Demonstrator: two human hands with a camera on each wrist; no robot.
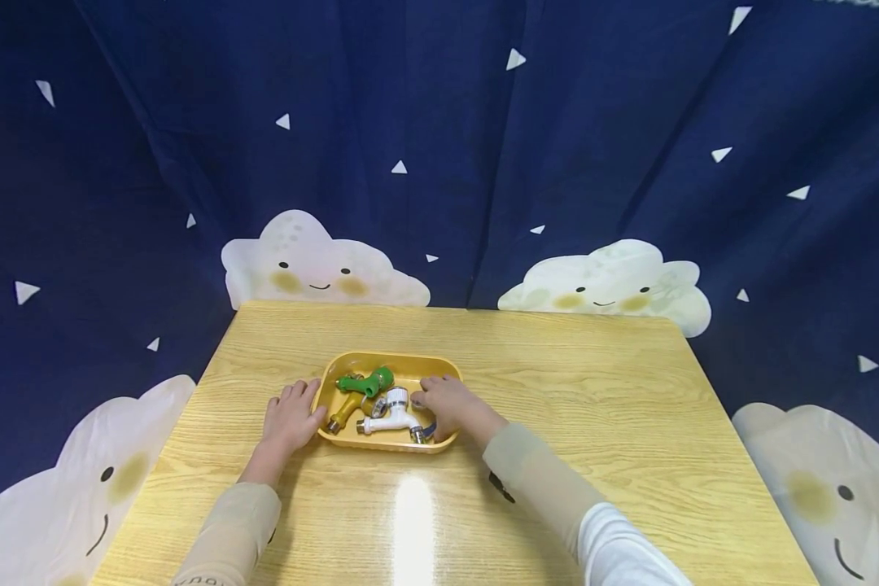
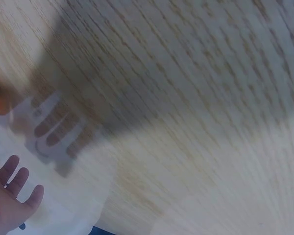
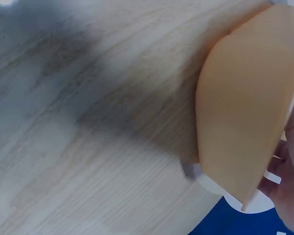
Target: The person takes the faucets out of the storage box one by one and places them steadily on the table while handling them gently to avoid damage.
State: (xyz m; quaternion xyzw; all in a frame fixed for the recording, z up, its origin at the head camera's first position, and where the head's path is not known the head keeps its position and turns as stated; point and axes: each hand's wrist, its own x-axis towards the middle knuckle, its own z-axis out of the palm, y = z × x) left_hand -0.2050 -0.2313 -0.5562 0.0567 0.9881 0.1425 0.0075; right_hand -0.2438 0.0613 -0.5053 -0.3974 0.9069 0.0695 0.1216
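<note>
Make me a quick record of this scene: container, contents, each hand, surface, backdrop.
Container: yellow tray
Contents: green tap, yellow tap, white tap, blue item partly hidden
Left hand: at the tray's left edge
Right hand: reaching into the tray's right end; grip unclear
Surface: wood-grain table
Backdrop: dark blue curtain with clouds and white triangles
</note>
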